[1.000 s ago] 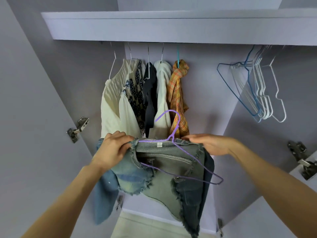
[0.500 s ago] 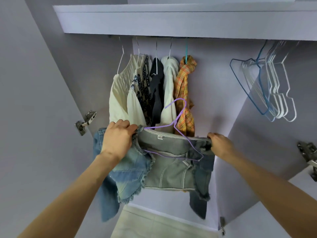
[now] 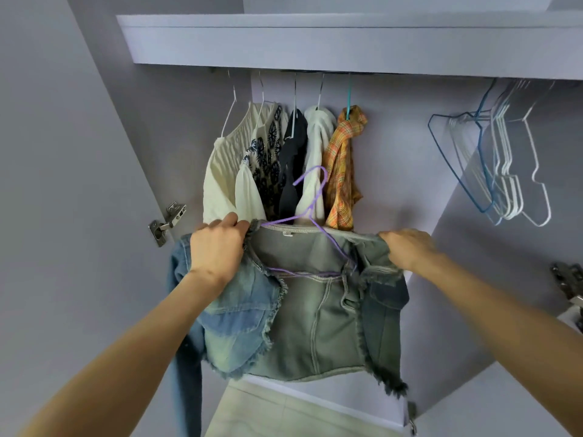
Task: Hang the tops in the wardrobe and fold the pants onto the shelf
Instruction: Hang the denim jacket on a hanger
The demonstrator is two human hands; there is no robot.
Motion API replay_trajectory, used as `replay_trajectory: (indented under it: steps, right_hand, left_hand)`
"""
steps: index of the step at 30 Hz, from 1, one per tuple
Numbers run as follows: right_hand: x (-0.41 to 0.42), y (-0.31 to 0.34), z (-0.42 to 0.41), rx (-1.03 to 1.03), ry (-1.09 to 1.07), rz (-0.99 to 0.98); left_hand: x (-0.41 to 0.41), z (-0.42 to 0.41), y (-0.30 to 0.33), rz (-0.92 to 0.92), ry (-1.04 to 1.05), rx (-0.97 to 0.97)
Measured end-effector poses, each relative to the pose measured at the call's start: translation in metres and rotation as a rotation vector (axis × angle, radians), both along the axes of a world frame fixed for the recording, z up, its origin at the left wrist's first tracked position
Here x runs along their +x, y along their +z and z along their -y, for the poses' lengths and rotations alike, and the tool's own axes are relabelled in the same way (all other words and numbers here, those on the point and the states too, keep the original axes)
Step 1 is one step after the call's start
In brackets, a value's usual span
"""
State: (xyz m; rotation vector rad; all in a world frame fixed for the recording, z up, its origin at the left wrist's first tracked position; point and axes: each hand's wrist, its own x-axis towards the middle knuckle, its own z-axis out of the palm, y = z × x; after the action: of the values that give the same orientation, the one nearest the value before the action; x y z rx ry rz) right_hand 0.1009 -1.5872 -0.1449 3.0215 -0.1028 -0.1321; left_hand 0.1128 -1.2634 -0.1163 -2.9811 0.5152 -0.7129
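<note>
A frayed denim jacket [image 3: 318, 320] is stretched out in front of the open wardrobe. My left hand [image 3: 217, 250] grips its left shoulder and my right hand [image 3: 407, 247] grips its right shoulder. A purple wire hanger [image 3: 310, 212] sits inside the jacket's neck opening, its hook sticking up above the collar and its lower bar across the inside of the back. Behind it, several tops [image 3: 284, 165] hang on a rail under the shelf [image 3: 347, 48]: white ones, a patterned one, a dark one and an orange plaid one [image 3: 342, 171].
Several bare wire hangers [image 3: 501, 162], blue and white, hang at the right of the wardrobe. Door hinges are on the left wall [image 3: 167, 222] and at the right edge [image 3: 568, 282]. A pale floor [image 3: 284, 414] shows below the jacket.
The jacket has been pulled wider and now hangs flatter, with the hanger deeper inside it. Both hands have risen a little toward the hanging tops.
</note>
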Motion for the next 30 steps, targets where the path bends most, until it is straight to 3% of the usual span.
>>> replay_trajectory:
  steps: [3, 5, 7, 9, 10, 11, 14, 15, 17, 19, 22, 25, 27, 30]
  right_hand:
    - [-0.010, -0.002, -0.024, 0.388, -0.177, 0.310]
    - [-0.024, -0.012, -0.049, 0.600, -0.181, 0.445]
    - [-0.041, -0.020, -0.070, 0.708, -0.038, 0.236]
    - [-0.055, -0.026, -0.077, 0.693, 0.089, -0.167]
    - [-0.056, -0.027, -0.073, 0.656, 0.087, -0.211]
    - [-0.056, -0.024, -0.069, 0.646, 0.063, -0.113]
    - [-0.050, -0.018, -0.041, 0.519, 0.018, 0.551]
    - [-0.048, -0.014, -0.032, 0.444, 0.048, 0.573]
    - [-0.044, -0.017, -0.019, 0.337, 0.148, 0.290]
    - [-0.046, -0.024, -0.017, 0.285, 0.196, 0.167]
    - [-0.058, -0.026, -0.016, 0.327, 0.183, 0.110]
    - [-0.080, -0.028, -0.010, 0.517, 0.111, 0.044]
    - [-0.104, -0.034, -0.001, 0.588, -0.006, 0.025]
    - [-0.143, -0.050, 0.010, 0.529, -0.187, 0.026]
  left_hand:
    - [0.004, -0.009, -0.015, -0.045, 0.107, -0.162]
    - [0.002, -0.007, -0.023, -0.062, 0.136, -0.332]
    - [0.000, -0.005, -0.027, -0.059, 0.121, -0.501]
    - [-0.001, -0.007, -0.030, -0.080, 0.041, -0.606]
    - [-0.002, -0.009, -0.032, -0.102, -0.016, -0.640]
    - [-0.003, -0.012, -0.033, -0.121, -0.070, -0.668]
    - [-0.007, -0.021, -0.039, -0.149, -0.142, -0.722]
    - [-0.007, -0.022, -0.041, -0.155, -0.145, -0.748]
    - [-0.007, -0.026, -0.044, -0.173, -0.138, -0.823]
    - [-0.006, -0.028, -0.046, -0.215, -0.130, -0.882]
    - [-0.005, -0.022, -0.058, -0.332, -0.161, -0.872]
    - [0.000, -0.008, -0.077, -0.483, -0.153, -0.797]
    - [0.001, 0.010, -0.095, -0.583, -0.192, -0.646]
    - [-0.001, 0.042, -0.118, -0.704, -0.246, -0.407]
